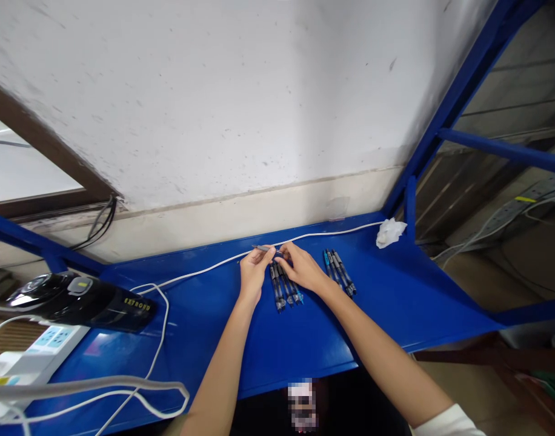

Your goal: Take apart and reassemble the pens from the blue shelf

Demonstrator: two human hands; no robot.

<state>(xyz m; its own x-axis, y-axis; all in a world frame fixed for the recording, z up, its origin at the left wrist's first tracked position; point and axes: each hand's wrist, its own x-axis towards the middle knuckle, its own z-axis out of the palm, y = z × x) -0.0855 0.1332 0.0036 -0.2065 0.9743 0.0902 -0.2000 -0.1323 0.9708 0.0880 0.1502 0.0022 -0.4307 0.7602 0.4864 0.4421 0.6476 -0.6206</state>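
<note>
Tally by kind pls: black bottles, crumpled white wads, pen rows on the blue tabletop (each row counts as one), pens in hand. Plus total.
Black bottle: 1
Crumpled white wad: 1
Left pen row and right pen row: 2
Held pen: 1
Total: 5

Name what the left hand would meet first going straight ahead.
Probably the white cable just beyond the left hand; the hand's height is unclear, so it may pass above and meet the wall instead.
</note>
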